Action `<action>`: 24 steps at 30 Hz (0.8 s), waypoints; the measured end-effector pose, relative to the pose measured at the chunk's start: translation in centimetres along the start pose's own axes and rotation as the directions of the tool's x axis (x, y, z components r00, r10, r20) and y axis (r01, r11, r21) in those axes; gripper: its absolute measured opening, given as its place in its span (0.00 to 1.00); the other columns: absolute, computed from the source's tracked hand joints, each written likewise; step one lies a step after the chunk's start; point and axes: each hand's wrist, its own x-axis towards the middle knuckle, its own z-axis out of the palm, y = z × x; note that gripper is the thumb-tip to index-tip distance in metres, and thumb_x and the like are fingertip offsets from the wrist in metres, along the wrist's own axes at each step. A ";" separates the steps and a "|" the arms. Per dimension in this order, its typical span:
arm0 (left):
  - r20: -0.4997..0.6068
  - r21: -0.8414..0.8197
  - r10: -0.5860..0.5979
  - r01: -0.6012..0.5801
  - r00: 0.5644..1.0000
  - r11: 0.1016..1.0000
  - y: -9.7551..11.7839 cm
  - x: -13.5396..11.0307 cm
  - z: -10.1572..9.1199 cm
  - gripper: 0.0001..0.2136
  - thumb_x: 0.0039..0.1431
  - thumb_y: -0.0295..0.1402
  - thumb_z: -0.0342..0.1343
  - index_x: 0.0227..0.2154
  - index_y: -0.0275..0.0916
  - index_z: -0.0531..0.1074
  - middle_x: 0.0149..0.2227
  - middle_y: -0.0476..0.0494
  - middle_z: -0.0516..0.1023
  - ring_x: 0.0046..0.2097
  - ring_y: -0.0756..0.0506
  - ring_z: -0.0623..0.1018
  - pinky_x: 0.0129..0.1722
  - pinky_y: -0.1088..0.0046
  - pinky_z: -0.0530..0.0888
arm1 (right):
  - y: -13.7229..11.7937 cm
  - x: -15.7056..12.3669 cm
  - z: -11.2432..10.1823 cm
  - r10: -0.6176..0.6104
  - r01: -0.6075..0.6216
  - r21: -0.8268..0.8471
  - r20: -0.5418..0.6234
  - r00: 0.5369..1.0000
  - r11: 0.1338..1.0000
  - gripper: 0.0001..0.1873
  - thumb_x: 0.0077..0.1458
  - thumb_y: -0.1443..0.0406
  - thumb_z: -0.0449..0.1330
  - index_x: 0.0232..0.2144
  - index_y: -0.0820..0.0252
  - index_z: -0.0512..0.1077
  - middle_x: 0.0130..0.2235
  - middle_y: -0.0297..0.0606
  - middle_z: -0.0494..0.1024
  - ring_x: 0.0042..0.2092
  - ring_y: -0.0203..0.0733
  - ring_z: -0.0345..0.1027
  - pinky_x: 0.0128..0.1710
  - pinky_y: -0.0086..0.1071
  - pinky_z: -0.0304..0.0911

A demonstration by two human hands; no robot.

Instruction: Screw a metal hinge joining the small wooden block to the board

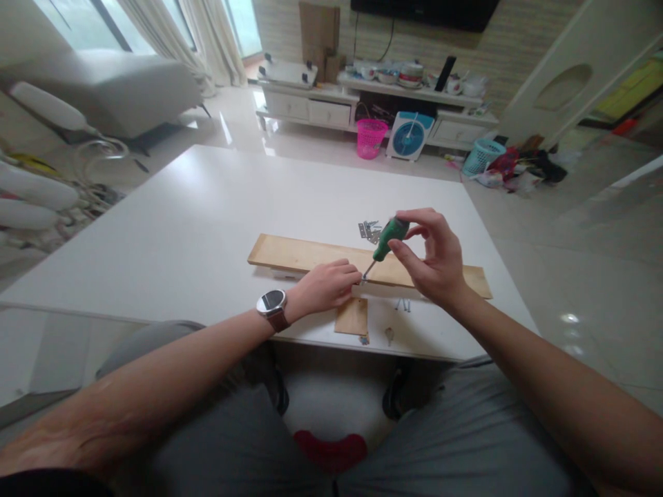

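Note:
A green-handled screwdriver (389, 239) is pinched by the top of its handle between the thumb and fingers of my right hand (432, 259). Its shaft slants down left to a small metal piece (364, 279) at the near edge of a long wooden plank (305, 254). My left hand (331, 284) is closed, its fingertips holding that metal piece against the plank; the fingers partly hide it. Below my left hand lies a short wooden board (352, 317). Several screws (402, 304) lie to its right.
Metal hinges (369, 230) with loose screws lie beyond the plank on the white table (170, 228). Near the table's front edge are a small metal item (389, 335) and some tiny hardware (364, 339). Across the floor stand a pink basket (371, 138) and a blue fan (409, 136).

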 end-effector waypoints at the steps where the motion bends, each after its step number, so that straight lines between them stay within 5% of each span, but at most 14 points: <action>1: 0.001 0.001 -0.002 0.002 1.000 1.000 0.0 0.0 0.0 0.07 0.67 0.23 0.55 0.42 0.40 0.74 0.44 0.40 0.81 0.47 0.41 0.77 0.43 0.65 0.74 | 0.0 -0.1 0.1 0.004 -0.005 0.013 0.008 1.000 1.000 0.25 0.64 0.64 0.69 0.61 0.41 0.73 0.51 0.36 0.82 0.49 0.47 0.78 0.41 0.40 0.75; 7: -0.010 0.024 0.002 -0.002 1.000 1.000 0.1 0.1 0.0 0.06 0.67 0.24 0.55 0.41 0.40 0.74 0.44 0.41 0.81 0.47 0.41 0.77 0.42 0.65 0.73 | 0.2 -1.0 0.5 0.015 -0.018 0.046 0.051 0.999 0.999 0.36 0.64 0.70 0.68 0.69 0.36 0.67 0.58 0.37 0.81 0.54 0.49 0.81 0.42 0.43 0.79; 17: -0.017 -0.010 0.006 -0.007 1.000 1.000 -0.2 -0.1 0.2 0.07 0.68 0.24 0.56 0.44 0.39 0.75 0.45 0.40 0.82 0.48 0.41 0.78 0.43 0.66 0.76 | 0.5 -0.9 -0.4 0.046 -0.043 0.030 -0.088 0.995 0.999 0.35 0.63 0.66 0.68 0.68 0.35 0.66 0.62 0.39 0.77 0.56 0.52 0.80 0.47 0.47 0.83; 24: -0.045 -0.092 0.028 -0.032 0.999 0.995 -1.3 -0.6 0.6 0.16 0.62 0.21 0.56 0.51 0.40 0.73 0.57 0.38 0.80 0.57 0.40 0.78 0.51 0.64 0.79 | 1.2 -0.2 -2.6 0.055 -0.054 0.012 -0.106 0.993 0.998 0.33 0.65 0.60 0.68 0.68 0.32 0.65 0.60 0.38 0.75 0.49 0.48 0.79 0.48 0.47 0.83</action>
